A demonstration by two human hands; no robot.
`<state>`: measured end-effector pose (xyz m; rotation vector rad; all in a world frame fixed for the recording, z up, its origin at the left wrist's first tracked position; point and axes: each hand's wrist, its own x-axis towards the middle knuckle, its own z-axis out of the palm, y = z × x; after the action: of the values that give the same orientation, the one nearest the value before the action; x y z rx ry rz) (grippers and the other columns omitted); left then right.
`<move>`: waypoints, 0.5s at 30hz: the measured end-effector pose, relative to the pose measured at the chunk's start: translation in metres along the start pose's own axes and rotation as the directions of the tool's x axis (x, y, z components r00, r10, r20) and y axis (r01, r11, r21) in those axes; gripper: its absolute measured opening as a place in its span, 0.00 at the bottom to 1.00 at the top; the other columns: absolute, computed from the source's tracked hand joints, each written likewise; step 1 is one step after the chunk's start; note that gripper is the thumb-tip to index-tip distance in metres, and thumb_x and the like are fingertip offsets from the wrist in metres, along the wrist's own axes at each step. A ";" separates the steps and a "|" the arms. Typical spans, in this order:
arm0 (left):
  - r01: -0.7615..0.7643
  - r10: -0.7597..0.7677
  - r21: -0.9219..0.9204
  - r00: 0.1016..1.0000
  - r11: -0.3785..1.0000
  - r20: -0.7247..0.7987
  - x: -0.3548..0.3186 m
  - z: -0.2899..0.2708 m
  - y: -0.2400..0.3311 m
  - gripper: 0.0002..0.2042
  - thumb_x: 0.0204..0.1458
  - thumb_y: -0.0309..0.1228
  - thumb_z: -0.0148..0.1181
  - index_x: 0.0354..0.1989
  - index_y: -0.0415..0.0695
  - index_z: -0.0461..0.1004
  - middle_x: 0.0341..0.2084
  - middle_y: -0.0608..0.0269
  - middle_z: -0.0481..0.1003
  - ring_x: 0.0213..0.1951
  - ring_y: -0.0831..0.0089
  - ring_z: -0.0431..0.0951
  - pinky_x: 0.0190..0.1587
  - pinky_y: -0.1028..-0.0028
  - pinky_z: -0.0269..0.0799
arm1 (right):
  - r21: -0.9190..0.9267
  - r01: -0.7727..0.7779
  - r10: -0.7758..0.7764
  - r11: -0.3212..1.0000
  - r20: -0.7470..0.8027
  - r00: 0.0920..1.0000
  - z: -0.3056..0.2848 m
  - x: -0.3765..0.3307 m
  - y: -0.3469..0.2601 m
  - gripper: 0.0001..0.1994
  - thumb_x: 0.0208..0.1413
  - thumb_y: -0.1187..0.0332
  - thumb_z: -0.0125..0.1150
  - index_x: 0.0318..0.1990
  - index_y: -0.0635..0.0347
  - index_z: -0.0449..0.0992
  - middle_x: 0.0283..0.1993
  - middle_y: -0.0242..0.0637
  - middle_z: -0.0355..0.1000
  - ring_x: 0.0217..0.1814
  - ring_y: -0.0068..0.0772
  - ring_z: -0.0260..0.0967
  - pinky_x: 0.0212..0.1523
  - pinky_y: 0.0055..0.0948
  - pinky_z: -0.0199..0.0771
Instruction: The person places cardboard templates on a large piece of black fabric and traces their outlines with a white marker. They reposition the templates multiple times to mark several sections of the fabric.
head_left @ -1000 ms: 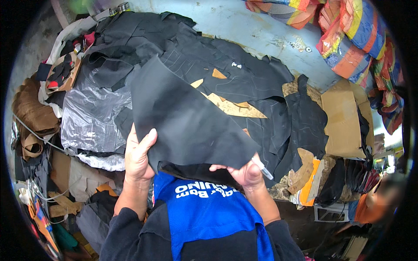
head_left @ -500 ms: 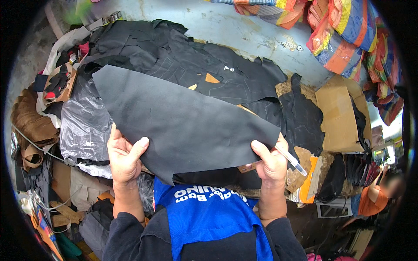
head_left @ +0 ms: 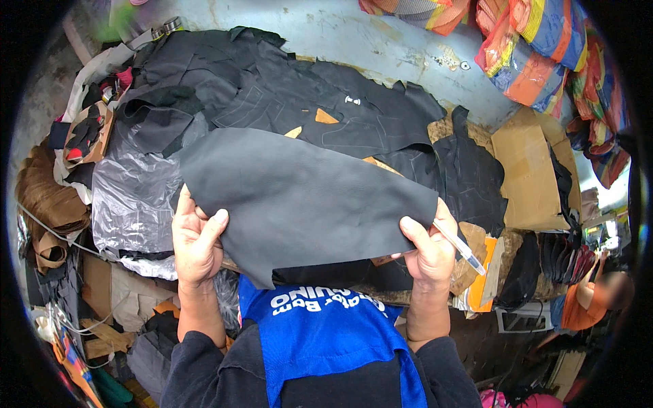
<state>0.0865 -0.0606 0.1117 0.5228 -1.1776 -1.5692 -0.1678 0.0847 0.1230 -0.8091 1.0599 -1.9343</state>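
Both hands are holding up a black leather piece (head_left: 306, 197) for inspection, the left hand (head_left: 197, 241) fingers pinching its left edge, the right hand (head_left: 428, 248) fingers closed on its right edge together with a pen (head_left: 461, 246), so next it probably needs laying flat

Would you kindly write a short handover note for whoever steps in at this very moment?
Left hand: grips the left edge of the black leather sheet, thumb on top.
Right hand: grips the sheet's right edge and also holds a pen.
The sheet is held spread out above the table, over a pile of black leather pieces marked with outlines. A clear plastic bag lies to the left, cardboard to the right.
Done: sheet lifted and spread.
Left: the held sheet shows no markings on this side.
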 end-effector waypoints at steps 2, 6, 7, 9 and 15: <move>0.048 -0.048 -0.006 0.999 0.999 -0.012 -0.001 0.000 -0.003 0.31 0.48 0.14 0.52 0.62 0.34 0.50 0.53 0.50 0.67 0.52 0.67 0.70 0.54 0.72 0.66 | -0.038 -0.011 0.010 0.999 -0.029 1.000 -0.005 -0.001 0.005 0.16 0.50 0.82 0.56 0.47 0.72 0.66 0.37 0.47 0.73 0.25 0.28 0.74 0.19 0.22 0.77; 0.284 -0.295 0.274 0.956 0.919 -0.001 -0.002 -0.017 -0.018 0.32 0.47 0.18 0.55 0.62 0.34 0.50 0.40 0.59 0.73 0.27 0.81 0.73 0.22 0.85 0.68 | -0.223 -0.083 0.067 0.971 -0.078 0.995 -0.021 0.004 0.028 0.15 0.48 0.83 0.55 0.47 0.71 0.67 0.36 0.44 0.73 0.24 0.24 0.73 0.17 0.17 0.74; 0.372 -0.390 0.382 0.920 0.846 -0.032 -0.004 -0.022 -0.027 0.34 0.46 0.18 0.56 0.63 0.32 0.48 0.37 0.59 0.73 0.25 0.82 0.71 0.21 0.84 0.68 | -0.345 -0.112 0.100 0.932 -0.054 0.994 -0.026 0.005 0.035 0.15 0.49 0.82 0.55 0.47 0.70 0.67 0.37 0.43 0.73 0.25 0.24 0.73 0.17 0.16 0.74; 0.512 -0.548 0.497 0.832 0.701 -0.084 -0.012 -0.033 -0.047 0.36 0.46 0.17 0.56 0.63 0.28 0.44 0.32 0.58 0.74 0.23 0.82 0.71 0.19 0.81 0.68 | -0.426 -0.309 0.329 0.850 -0.030 0.944 -0.035 0.003 0.046 0.15 0.49 0.80 0.54 0.47 0.69 0.68 0.40 0.39 0.72 0.29 0.20 0.71 0.20 0.20 0.78; 0.588 -0.630 0.483 0.771 0.649 -0.093 -0.056 -0.070 -0.085 0.25 0.48 0.18 0.56 0.56 0.29 0.58 0.29 0.62 0.73 0.25 0.79 0.74 0.27 0.79 0.73 | -0.505 -0.478 0.530 0.718 -0.048 0.847 -0.039 0.012 0.067 0.18 0.48 0.81 0.55 0.50 0.70 0.66 0.46 0.45 0.69 0.35 0.29 0.72 0.21 0.25 0.80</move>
<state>0.1217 -0.0430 -0.0055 1.3233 -1.5802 -1.8566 -0.1837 0.0660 0.0486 -0.7690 1.5667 -1.1462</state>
